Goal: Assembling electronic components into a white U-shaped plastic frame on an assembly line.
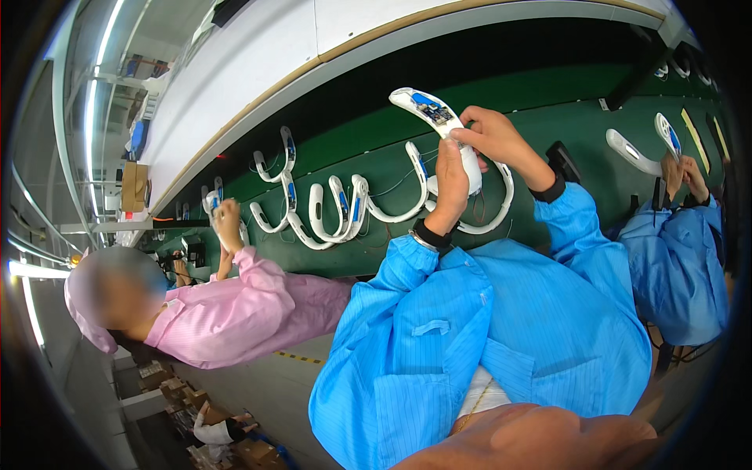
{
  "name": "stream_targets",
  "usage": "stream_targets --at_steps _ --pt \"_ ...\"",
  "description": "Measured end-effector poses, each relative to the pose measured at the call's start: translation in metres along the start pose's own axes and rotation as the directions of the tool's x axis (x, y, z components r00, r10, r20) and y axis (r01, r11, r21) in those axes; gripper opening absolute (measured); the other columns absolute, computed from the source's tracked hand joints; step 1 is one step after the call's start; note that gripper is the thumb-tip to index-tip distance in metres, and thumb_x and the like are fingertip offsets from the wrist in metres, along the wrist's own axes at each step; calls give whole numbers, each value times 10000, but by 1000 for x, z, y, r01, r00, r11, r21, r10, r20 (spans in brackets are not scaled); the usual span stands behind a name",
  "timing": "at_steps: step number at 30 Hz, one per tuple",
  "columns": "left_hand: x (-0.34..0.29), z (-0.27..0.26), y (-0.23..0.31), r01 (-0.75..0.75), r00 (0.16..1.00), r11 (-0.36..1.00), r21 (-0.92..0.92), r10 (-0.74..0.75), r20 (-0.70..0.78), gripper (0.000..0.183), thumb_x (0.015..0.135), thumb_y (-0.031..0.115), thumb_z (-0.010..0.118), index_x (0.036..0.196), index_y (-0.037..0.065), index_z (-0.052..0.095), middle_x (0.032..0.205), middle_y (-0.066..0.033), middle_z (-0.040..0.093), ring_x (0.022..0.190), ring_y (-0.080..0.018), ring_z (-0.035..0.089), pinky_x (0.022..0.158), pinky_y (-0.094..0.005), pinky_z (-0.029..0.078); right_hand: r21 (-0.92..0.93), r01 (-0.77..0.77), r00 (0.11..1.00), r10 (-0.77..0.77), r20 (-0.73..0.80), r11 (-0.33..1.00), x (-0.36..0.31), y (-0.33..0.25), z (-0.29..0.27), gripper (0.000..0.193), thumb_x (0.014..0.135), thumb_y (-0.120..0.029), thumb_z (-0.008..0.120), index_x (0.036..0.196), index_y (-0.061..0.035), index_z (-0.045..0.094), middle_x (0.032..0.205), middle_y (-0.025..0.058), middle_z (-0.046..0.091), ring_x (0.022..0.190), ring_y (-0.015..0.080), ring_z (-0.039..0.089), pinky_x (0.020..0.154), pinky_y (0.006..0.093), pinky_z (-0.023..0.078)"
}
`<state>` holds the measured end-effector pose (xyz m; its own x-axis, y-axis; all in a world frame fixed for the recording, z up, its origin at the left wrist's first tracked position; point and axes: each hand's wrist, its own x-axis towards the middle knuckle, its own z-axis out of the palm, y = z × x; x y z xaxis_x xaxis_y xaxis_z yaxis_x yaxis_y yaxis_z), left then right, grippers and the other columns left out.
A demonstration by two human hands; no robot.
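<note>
In front of my chest, above the bench, I hold a white curved neckband housing (404,96) with its inner side showing. A small circuit board and a blue part (428,103) lie exposed in its upper end. My left hand (450,176) is closed around the housing's lower part, thumb upward. My right hand (501,139) is closed on it from the right, fingertips pinching just below the circuit board. What lies under those fingertips is hidden. Behind my hands, another white curved housing (503,205) rests on the bench.
More U-shaped white housings (321,235) with thin wires lie on the green bench (552,116) to the left. A white shelf edge (337,53) runs above it. A person in pink (251,313) works at left; a person in blue (677,258) handles a housing at right.
</note>
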<state>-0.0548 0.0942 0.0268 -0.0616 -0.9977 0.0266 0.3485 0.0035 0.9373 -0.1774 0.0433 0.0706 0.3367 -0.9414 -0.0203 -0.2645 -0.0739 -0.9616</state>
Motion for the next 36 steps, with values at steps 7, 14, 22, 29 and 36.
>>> stream_targets --at_steps 7,14,22,29,36 --pt "-13 -14 3 55 998 995 88 -58 33 470 999 453 250 1045 41 471 852 -79 550 662 -140 584 591 -287 530 19 56 983 -58 176 998 5 9 4 303 780 -130 642 1017 44 566 601 105 599 483 148 568 438 283 431" --pt "-15 -25 10 199 980 980 0 -199 31 429 1001 427 282 1051 43 467 830 -88 555 646 -153 583 582 -298 531 310 103 989 -63 -134 945 -2 -26 13 546 806 -58 611 1314 8 420 600 38 571 457 72 493 391 209 376" --pt "-10 -28 38 400 907 917 -11 -394 148 348 997 363 364 1071 40 472 815 -96 561 641 -178 578 560 -313 520 757 149 944 135 -299 636 45 31 -3 380 839 -66 617 1189 37 512 679 48 593 528 80 523 436 202 403" --pt "12 -58 39 515 856 755 -406 -480 192 282 951 282 496 1064 25 508 866 -124 568 738 -205 569 664 -350 506 830 107 976 101 -193 548 37 63 15 312 942 -244 530 1137 -1 540 936 129 653 745 136 629 662 253 534" --pt "49 -77 67 420 894 679 -602 -425 144 208 898 178 539 1023 12 519 887 -130 541 784 -224 548 738 -369 489 801 -68 996 -7 89 595 -24 102 82 681 966 -552 255 1223 27 503 1075 140 623 965 217 607 867 349 477"
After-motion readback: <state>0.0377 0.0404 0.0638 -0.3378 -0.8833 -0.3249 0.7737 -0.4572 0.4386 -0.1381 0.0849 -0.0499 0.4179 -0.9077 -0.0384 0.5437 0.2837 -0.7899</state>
